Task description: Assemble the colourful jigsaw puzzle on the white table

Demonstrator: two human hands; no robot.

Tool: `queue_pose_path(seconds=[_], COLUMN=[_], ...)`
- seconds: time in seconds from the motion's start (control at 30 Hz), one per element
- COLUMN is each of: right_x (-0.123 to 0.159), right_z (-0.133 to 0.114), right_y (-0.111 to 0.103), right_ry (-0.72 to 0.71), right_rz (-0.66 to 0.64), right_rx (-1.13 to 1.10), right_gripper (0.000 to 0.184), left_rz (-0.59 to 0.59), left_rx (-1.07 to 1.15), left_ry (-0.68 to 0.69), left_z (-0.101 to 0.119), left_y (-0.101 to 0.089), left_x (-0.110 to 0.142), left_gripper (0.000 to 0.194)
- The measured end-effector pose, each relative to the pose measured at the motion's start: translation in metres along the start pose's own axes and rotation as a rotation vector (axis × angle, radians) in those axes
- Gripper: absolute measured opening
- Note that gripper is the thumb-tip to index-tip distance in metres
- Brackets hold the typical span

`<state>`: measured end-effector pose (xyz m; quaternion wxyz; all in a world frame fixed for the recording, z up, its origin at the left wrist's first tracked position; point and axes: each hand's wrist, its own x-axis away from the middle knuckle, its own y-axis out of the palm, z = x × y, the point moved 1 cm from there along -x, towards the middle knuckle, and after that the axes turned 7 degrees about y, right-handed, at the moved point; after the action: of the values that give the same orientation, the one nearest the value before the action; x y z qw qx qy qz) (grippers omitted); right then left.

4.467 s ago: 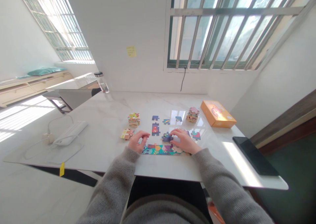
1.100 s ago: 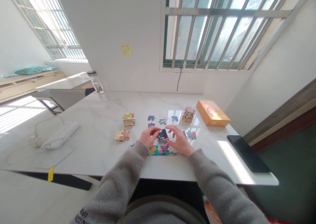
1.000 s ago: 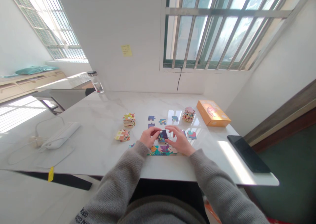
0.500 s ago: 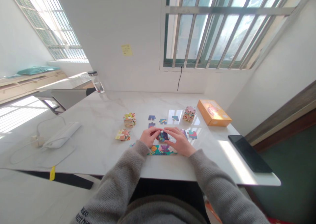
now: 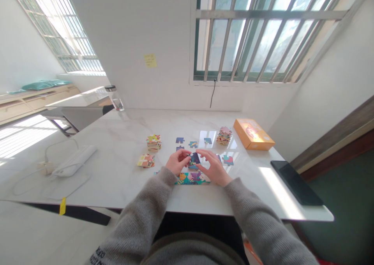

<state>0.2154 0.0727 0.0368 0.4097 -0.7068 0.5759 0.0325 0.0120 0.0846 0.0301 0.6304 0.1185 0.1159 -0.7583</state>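
Observation:
A dark blue puzzle piece (image 5: 194, 159) tops a small pile between my hands. My left hand (image 5: 176, 162) pinches its left edge with thumb and fingertips. My right hand (image 5: 215, 168) curves around the other side, fingers apart, the thumb by the lower right corner; contact there is hard to tell. Nearer me lies a joined puzzle strip (image 5: 191, 178) with flowers on teal, its ends partly covered by my hands. Beyond are loose pieces: a blue one (image 5: 180, 140), a striped one (image 5: 193, 144) and another blue one (image 5: 207, 140). A pink-and-teal piece (image 5: 228, 160) lies to the right.
Tall puzzle stacks stand at left (image 5: 153, 143) and right (image 5: 224, 136), with a low pile (image 5: 146, 160) nearer left. An orange box (image 5: 253, 134) and black tablet (image 5: 295, 182) lie right. A power strip (image 5: 74, 161) with cables and a bottle (image 5: 115, 98) are left.
My left hand has come right from beside the strip to the small pile and taken hold of the piece. Over the last second, my right fingers closed in on it, then spread away again.

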Motion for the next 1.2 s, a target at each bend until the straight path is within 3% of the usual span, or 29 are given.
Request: queue_pose_path(seconds=[0.13, 0.3, 0.43, 0.57, 0.7, 1.0, 1.2], right_x=[-0.003, -0.006, -0.004, -0.001, -0.002, -0.002, -0.005], right_z=[0.002, 0.007, 0.003, 0.000, 0.003, 0.005, 0.008], right_y=[0.003, 0.007, 0.005, 0.004, 0.003, -0.004, -0.009], right_ry=[0.162, 0.286, 0.157, -0.066, -0.168, -0.229, -0.211], right_rz=[-0.018, -0.084, 0.015, 0.054, 0.033, -0.082, -0.045], right_rx=[-0.230, -0.367, -0.160, 0.052, 0.174, 0.406, 0.461], right_gripper=[0.048, 0.033, 0.029, 0.045, 0.047, 0.043, 0.042], left_rz=[0.040, 0.007, -0.003, -0.026, -0.029, -0.062, 0.165], left_rx=[0.037, 0.104, 0.158, 0.175, 0.189, 0.128, 0.059], left_ry=[-0.009, -0.033, -0.035, -0.030, -0.065, -0.062, 0.128], left_z=[0.000, -0.002, -0.003, -0.005, -0.006, -0.009, 0.000], left_y=[0.001, 0.004, 0.004, 0.004, 0.004, 0.006, -0.014], left_x=[0.000, 0.001, 0.002, 0.002, 0.002, 0.004, -0.002], left_gripper=[0.044, 0.049, 0.065, 0.061, 0.062, 0.059, 0.054])
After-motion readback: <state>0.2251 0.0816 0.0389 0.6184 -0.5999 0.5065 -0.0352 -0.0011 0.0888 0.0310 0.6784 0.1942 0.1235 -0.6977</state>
